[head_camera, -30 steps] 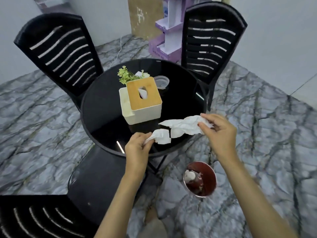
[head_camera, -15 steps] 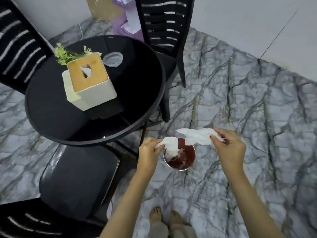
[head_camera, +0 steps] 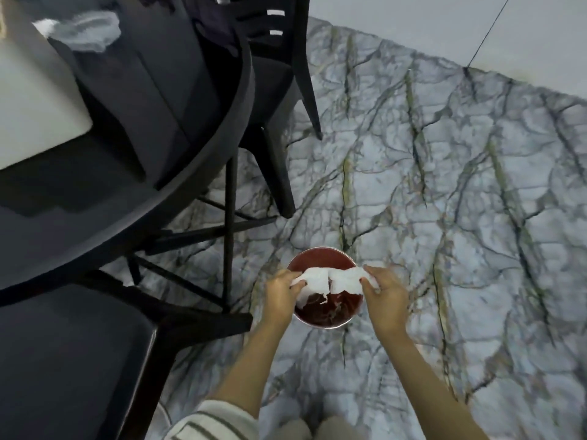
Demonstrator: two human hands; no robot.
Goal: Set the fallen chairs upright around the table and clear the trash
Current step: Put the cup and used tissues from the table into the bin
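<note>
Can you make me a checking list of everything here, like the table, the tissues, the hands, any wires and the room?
Surface: glossy black round table; marble-pattern floor beneath.
Job's things: left tissue and right tissue held over the red bin, which has trash inside. Far chair and near chair stand upright.
Clutter: white box and clear plastic piece on the table.
Hands: left hand pinches the left tissue; right hand pinches the right tissue.
Cables: thin dark line on the wall; cannot tell if it is a cable.
Surroundings: pale wall.
</note>
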